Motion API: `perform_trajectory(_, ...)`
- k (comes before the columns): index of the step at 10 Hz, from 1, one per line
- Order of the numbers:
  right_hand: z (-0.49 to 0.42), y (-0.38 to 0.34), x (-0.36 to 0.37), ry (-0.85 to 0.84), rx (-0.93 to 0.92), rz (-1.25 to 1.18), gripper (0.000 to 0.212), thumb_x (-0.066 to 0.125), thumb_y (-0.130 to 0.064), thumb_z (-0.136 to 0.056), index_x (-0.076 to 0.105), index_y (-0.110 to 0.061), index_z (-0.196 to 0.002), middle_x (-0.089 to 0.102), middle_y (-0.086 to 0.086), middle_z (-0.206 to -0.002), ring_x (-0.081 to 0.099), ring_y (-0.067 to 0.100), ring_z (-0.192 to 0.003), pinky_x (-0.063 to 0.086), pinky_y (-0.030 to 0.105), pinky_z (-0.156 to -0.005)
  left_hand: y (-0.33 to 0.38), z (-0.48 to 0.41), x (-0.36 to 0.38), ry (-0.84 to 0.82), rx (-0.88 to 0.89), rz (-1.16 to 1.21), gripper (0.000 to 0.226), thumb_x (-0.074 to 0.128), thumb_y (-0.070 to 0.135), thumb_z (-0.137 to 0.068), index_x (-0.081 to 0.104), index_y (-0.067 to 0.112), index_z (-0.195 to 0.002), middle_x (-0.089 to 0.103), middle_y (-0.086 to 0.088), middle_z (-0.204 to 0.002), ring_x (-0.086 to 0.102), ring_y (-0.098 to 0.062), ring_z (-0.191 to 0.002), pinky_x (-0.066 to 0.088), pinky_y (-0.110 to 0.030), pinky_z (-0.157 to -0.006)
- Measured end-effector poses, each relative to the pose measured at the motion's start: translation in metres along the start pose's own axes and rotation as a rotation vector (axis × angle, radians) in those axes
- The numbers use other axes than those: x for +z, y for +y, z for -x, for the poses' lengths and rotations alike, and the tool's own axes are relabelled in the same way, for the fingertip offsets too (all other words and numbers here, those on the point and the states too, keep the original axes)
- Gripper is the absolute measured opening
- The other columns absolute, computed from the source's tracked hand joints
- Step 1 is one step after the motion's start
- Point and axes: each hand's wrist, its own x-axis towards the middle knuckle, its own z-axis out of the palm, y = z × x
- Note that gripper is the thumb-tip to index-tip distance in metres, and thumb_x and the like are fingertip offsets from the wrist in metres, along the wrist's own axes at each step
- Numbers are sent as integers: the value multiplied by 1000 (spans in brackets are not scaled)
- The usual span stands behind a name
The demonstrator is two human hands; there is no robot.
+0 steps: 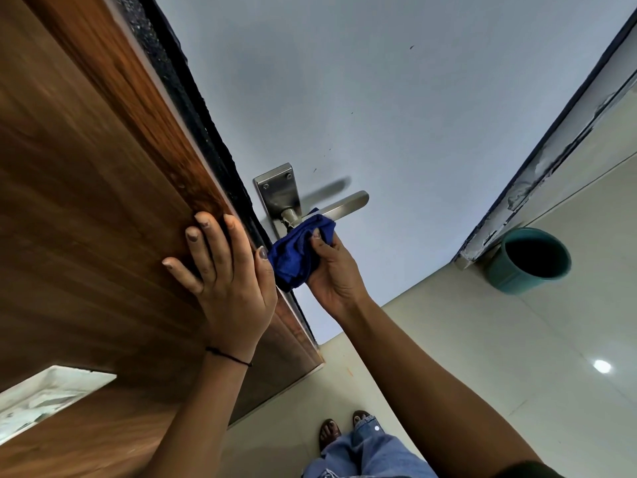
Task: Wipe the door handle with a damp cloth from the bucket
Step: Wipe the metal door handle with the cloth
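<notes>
Handle: I see the steel lever handle (339, 205) on the grey door face, its long axis running from the hub by the backplate (277, 194) out to a free tip on the right.
Cloth: the blue cloth (299, 251) is bunched, and its top edge touches the lever's hub end from below.
Right hand: my right hand (331, 270) is closed around the cloth, directly under the handle and the nearer of the two.
Left hand: my left hand (224, 270) is spread flat, fingers wide, on the wooden door edge (103, 201), holding nothing.
Bucket: the teal bucket (532, 260) stands on the floor, well apart to the right.
Next move: I judge a stroke along the lever toward the tip.
</notes>
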Motion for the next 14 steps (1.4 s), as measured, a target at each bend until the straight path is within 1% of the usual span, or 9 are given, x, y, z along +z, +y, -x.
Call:
perform_trajectory(2,-3,3,-4,48,-20,128,46,48,7,-93,43,-1,-138,58,16,-124,62,26,-104,52,41,-95,0,0,0,6,1,-1,79,42,23,-93,-12,15,-151,-29,1,-156,-25,-14,-145,-22,-40,-114)
perform_trajectory(5,-5,5,-10,111,-82,331,43,53,4,-92,49,-3,-134,56,19,-135,57,37,-121,52,49,-97,1,-1,2,27,2,-21,79,42,24,-94,-11,15,-151,-28,0,-157,-24,-14,-145,-21,-41,-115)
perform_trajectory(7,-7,12,-11,226,-153,462,44,58,2,-90,52,-7,-133,58,16,-134,58,36,-120,48,56,-100,1,0,3,29,0,-43,80,42,23,-93,-12,14,-151,-29,0,-156,-25,-15,-145,-21,-42,-115)
perform_trajectory(9,-4,14,-1,391,-277,775,45,58,5,-86,56,-11,-128,62,11,-126,61,28,-111,56,40,-94,1,0,4,43,2,-55,80,43,23,-92,-11,13,-151,-28,-1,-157,-24,-15,-145,-20,-42,-115)
perform_trajectory(10,-5,-5,2,580,-416,701,41,56,2,-85,54,-13,-123,58,4,-116,58,20,-96,52,16,-66,0,0,5,45,7,-67,79,42,24,-93,-11,13,-151,-28,-2,-157,-24,-16,-145,-19,-43,-115)
perform_trajectory(11,-3,-36,-3,702,-608,628,31,56,1,-84,50,-17,-109,55,-5,-101,54,16,-89,47,7,-62,1,0,7,49,7,-94,80,43,24,-92,-10,11,-151,-27,-4,-157,-23,-18,-146,-19,-44,-116)
perform_trajectory(12,2,-48,-5,667,-748,738,32,56,1,-81,53,-19,-106,56,-5,-104,56,9,-95,48,16,-80,0,1,9,52,9,-117,80,42,24,-92,-9,10,-151,-27,-5,-157,-23,-19,-146,-18,-45,-116)
perform_trajectory(13,6,-36,1,609,-823,884,38,55,7,-80,57,-11,-114,49,-3,-112,52,-11,-94,44,2,-80,0,1,9,53,12,-117,81,44,24,-91,-10,10,-151,-27,-5,-157,-24,-19,-146,-18,-45,-116)
perform_trajectory(14,11,-14,5,494,-846,995,41,59,6,-75,62,-15,-109,46,-2,-115,54,8,-104,55,26,-84,0,2,10,56,19,-116,83,45,23,-91,-10,10,-151,-27,-5,-157,-24,-19,-146,-18,-45,-116)
